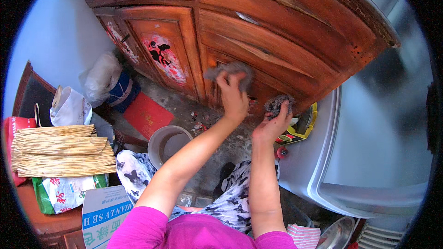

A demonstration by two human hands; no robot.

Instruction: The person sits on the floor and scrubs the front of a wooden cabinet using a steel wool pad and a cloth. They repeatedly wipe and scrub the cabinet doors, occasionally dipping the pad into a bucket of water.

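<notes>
Grey cloth (229,72) pressed on the wooden cabinet (277,27) by her left hand (233,97); right hand (272,124) clutches a scouring pad (278,103); bucket (168,144) below.

1. A pale plastic bucket (168,144) stood on the gritty floor (210,115).
2. A flat red packet (146,115) lay on the floor beside it.
3. A stack of straw-coloured bundles (62,152) rested at the left, above a green and white bag (64,193).
4. A blue and white cardboard box (102,214) sat at the lower left.
5. A crumpled white plastic bag (99,78) leaned near the blue wall (50,41).
6. A large grey appliance (378,147) filled the right side.
7. A metal bowl (337,234) showed at the bottom edge.
</notes>
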